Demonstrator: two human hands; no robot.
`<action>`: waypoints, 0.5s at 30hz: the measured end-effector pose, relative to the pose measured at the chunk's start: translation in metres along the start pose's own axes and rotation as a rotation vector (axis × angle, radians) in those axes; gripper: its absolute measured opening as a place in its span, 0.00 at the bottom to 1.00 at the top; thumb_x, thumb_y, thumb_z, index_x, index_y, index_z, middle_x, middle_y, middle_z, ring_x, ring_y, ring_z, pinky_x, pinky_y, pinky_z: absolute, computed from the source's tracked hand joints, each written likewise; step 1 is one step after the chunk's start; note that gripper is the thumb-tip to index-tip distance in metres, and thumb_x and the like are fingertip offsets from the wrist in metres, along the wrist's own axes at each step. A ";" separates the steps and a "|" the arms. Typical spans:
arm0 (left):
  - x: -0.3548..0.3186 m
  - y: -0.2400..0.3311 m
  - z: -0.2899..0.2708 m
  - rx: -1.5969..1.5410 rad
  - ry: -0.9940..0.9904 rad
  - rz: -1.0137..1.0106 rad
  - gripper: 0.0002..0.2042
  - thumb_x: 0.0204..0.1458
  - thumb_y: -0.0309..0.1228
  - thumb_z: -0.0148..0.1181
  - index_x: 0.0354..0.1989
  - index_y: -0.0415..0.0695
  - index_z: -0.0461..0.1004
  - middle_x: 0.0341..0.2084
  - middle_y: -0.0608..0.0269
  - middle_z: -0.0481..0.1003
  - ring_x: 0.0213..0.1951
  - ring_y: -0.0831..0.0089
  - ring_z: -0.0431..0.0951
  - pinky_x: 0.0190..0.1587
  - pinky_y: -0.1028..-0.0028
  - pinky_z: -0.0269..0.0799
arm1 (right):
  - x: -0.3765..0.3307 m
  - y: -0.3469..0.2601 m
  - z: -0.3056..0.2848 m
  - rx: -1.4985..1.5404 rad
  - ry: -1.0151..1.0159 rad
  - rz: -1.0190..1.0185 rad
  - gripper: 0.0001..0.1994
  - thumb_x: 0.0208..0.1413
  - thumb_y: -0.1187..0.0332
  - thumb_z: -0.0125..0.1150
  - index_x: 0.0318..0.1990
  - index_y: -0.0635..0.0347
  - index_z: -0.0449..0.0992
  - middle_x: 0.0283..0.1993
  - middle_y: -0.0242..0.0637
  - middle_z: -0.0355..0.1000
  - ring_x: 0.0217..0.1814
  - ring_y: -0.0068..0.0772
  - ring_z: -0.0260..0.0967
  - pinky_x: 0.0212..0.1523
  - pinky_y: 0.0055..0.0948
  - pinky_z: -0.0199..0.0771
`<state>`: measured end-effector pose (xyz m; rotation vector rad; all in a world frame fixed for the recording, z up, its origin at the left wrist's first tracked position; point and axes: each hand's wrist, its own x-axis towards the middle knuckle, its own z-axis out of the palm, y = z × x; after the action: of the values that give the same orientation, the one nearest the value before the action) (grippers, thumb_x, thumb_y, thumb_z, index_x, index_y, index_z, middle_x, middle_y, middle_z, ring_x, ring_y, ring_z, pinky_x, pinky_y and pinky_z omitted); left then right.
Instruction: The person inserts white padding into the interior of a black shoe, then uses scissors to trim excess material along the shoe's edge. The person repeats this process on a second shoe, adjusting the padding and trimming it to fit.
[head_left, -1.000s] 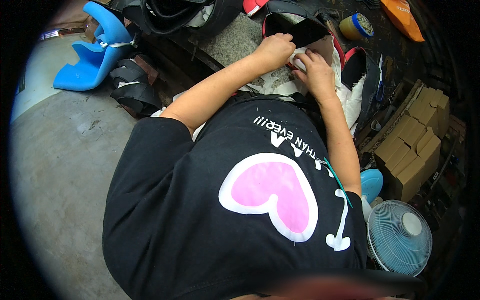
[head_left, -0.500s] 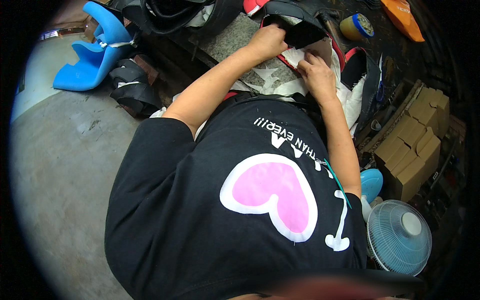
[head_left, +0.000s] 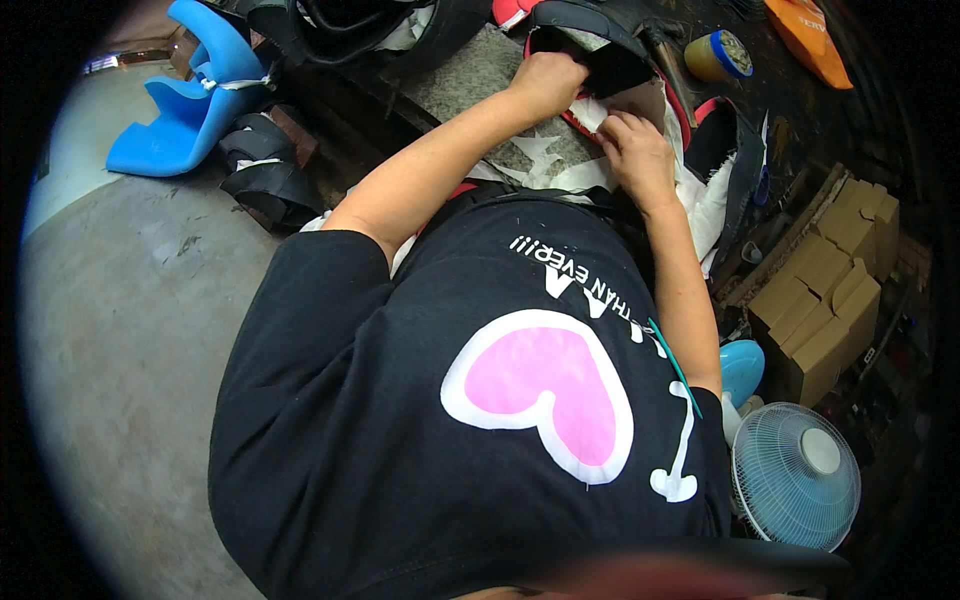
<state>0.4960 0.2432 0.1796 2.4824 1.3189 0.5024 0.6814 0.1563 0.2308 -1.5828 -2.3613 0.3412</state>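
Observation:
A curved black piece with red edging and white lining [head_left: 597,55] lies at the far side of the worktop, in front of me. My left hand [head_left: 548,85] is closed at its left edge, with the fingertips turned inward and partly hidden. My right hand [head_left: 640,155] is bent over the white lining at the near right side, its fingers curled against it. Between the hands a pale beige flap [head_left: 645,100] stands up inside the piece. What each hand pinches is too small to make out for certain.
A grey slab [head_left: 465,85] with white scraps lies under the work. Beside it are a hammer [head_left: 668,60], a yellow jar with a blue rim [head_left: 717,57] and another black-and-red piece [head_left: 722,150]. Blue foam pieces [head_left: 185,130] stand left; cardboard boxes [head_left: 825,290] and a fan [head_left: 797,475] right.
My left hand has shifted slightly to the right along the piece's edge. The right hand stays at the white lining with almost no movement.

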 end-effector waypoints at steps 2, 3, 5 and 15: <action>-0.001 -0.003 0.000 -0.043 -0.007 0.043 0.11 0.47 0.32 0.61 0.40 0.46 0.77 0.29 0.50 0.78 0.35 0.52 0.79 0.38 0.57 0.75 | 0.001 0.003 -0.003 0.110 -0.009 0.065 0.06 0.54 0.62 0.61 0.36 0.50 0.77 0.35 0.38 0.75 0.40 0.43 0.74 0.41 0.39 0.74; -0.001 -0.004 0.000 -0.066 -0.016 0.061 0.12 0.47 0.32 0.61 0.42 0.48 0.77 0.30 0.50 0.78 0.35 0.52 0.79 0.38 0.57 0.75 | 0.001 0.007 -0.005 0.132 -0.020 0.165 0.08 0.58 0.59 0.57 0.39 0.48 0.76 0.32 0.40 0.75 0.37 0.48 0.74 0.39 0.42 0.73; -0.001 -0.005 -0.004 -0.129 -0.040 0.114 0.14 0.47 0.32 0.61 0.44 0.49 0.76 0.30 0.50 0.78 0.35 0.52 0.79 0.38 0.58 0.75 | 0.004 0.013 -0.006 0.234 -0.012 0.260 0.09 0.60 0.57 0.55 0.40 0.48 0.76 0.33 0.41 0.76 0.38 0.49 0.74 0.39 0.44 0.72; -0.012 -0.003 -0.021 -0.151 -0.148 0.250 0.12 0.45 0.32 0.61 0.41 0.52 0.78 0.34 0.56 0.76 0.38 0.53 0.78 0.42 0.58 0.73 | 0.006 0.011 -0.006 0.042 -0.096 0.262 0.12 0.62 0.54 0.51 0.45 0.49 0.74 0.34 0.46 0.77 0.38 0.53 0.75 0.40 0.48 0.73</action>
<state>0.4787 0.2369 0.1958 2.5151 0.8869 0.4449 0.6913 0.1664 0.2335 -1.8987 -2.1989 0.5284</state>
